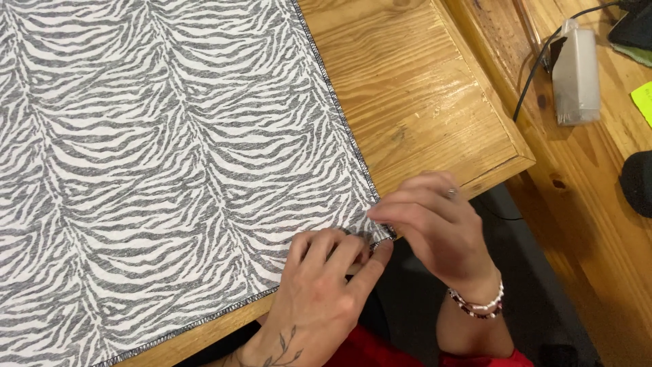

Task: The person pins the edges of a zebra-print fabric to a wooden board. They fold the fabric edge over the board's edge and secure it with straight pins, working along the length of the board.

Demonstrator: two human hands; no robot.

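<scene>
Both my hands meet at one spot, the near right corner of the fabric. My left hand (326, 285) lies knuckles up on the cloth, fingers curled, thumb pressed toward that corner; it pinches the corner edge. My right hand (428, 228) comes in from the right, fingertips closed on the same corner, grasping it. What exactly sits between the fingertips is hard to make out: a small dark bit at the corner, too small to tell.

Count: two hands, one ring (451, 194) on the right hand, two or three bead bracelets (477, 306) on the right wrist, strands overlap so I cannot tell the number. One leaf tattoo on the left hand, partly cut off by the bottom edge.

One zebra-striped fabric (163, 149), grey and white, lies flat on the table (421, 102), dark stitched hem along right and near edges. Cloth runs off the frame at left and top, so its full size is hidden.

One wooden table, light varnish, corner just beside my right hand. Second wooden surface (598, 204) to the right, apart from it. On it: one white plastic block (576, 75) with one black cable (536, 68), one yellow-green note (643, 102) cut off, one dark round thing (638, 183) cut off, unclear. Red sleeves (367, 350) at the bottom.
</scene>
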